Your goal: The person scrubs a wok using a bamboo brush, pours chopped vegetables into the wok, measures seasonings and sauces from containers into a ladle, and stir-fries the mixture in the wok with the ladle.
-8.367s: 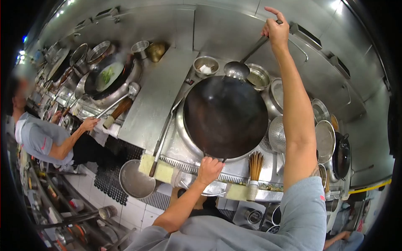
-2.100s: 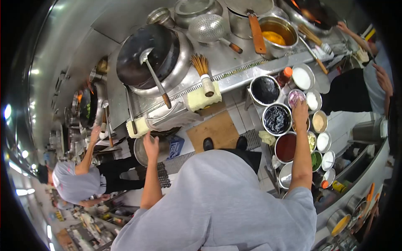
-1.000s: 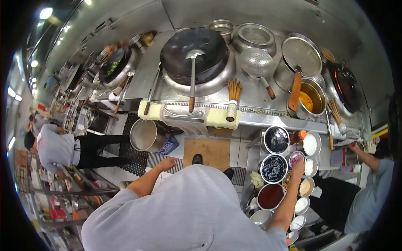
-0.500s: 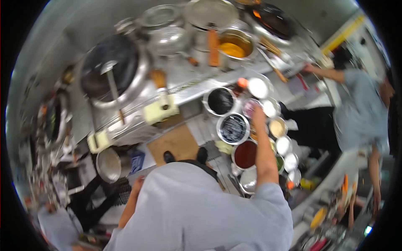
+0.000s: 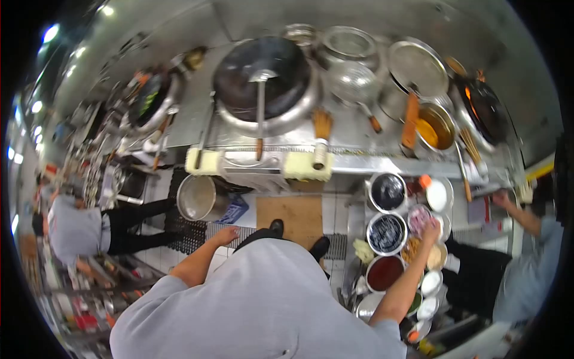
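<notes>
My right hand reaches down over the near edge of a round container of pinkish, sliced onion-like pieces. Its fingers look drawn together, and their tips are hidden among the contents. Close around it stand a container of orange-brown bits, a white-filled container and a pot of dark liquid with whitish streaks. Beside my waist, my left hand hangs with loosely curled fingers and nothing visible in it. A large metal pot on the floor side is the thing nearest to it.
A wok with a ladle lying across it sits on the steel range. A bamboo brush rests at its edge. Flames show at the right wok. One person stands right, another left.
My view has swung, so the range and containers appear farther right and lower. My right hand is still at the onion container. My left forearm and hand show more fully.
</notes>
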Motion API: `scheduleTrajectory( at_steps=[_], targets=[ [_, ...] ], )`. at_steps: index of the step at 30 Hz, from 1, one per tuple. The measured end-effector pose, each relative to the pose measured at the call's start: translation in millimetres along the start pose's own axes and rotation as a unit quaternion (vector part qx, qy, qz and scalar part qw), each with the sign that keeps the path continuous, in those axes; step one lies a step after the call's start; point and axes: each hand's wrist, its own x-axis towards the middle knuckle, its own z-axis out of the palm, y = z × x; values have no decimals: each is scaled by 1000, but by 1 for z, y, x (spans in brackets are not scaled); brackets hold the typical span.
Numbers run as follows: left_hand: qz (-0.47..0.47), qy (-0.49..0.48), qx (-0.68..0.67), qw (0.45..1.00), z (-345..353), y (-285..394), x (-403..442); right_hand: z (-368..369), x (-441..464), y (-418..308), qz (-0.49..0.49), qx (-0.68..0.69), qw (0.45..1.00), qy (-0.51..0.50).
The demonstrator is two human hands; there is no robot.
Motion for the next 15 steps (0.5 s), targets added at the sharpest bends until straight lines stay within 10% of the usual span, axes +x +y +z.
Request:
scheduleTrajectory(
  at_steps=[1, 4, 15],
  targets=[
    [10, 23, -11, 1000, -5, 5, 0, -9, -17, -65, 157, 190, 969, -5],
    [23, 43, -48, 998, -4, 7, 2, -9, -40, -143, 194, 365, 910, -19],
    [-16, 74, -145, 986, 9, -78, 13, 226, -108, -569, 85, 539, 796, -263]
  ],
)
